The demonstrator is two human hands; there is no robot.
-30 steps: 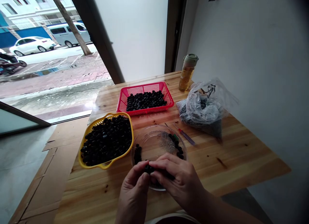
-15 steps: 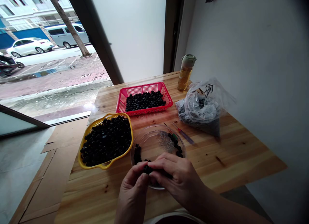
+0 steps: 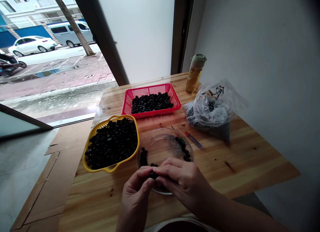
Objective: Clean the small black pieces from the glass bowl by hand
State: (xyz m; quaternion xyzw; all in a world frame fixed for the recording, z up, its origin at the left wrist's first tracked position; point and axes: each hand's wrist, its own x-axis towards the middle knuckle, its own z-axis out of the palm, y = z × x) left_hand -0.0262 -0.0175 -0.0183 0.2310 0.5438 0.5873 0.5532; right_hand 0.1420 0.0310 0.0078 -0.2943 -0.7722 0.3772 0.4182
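Observation:
Pinched between the fingertips of both hands is a small black round part [image 3: 153,174], partly covered by the fingers. My left hand [image 3: 137,188] grips it from the left, thumb below and index finger above. From the right, my right hand [image 3: 182,179] closes on the same part. Both hands are over the near side of a clear round tray [image 3: 153,134]. Inside the tray lie thin silvery pins [image 3: 174,146] and black pieces [image 3: 143,156] along its left and right sides. The hands hide the tray's near part.
A yellow basket [image 3: 137,136] heaped with black ring-like parts stands left. Behind it, a red basket [image 3: 179,103] holds black round pieces. A screwdriver [image 3: 194,140] lies right of the tray. Farther right are a filled plastic bag [image 3: 212,115] and a bottle [image 3: 194,75] on the wooden table [image 3: 240,168].
The view has shifted slightly. Both hands keep their pinch on the black part over the tray, with the left fingers shifting a little.

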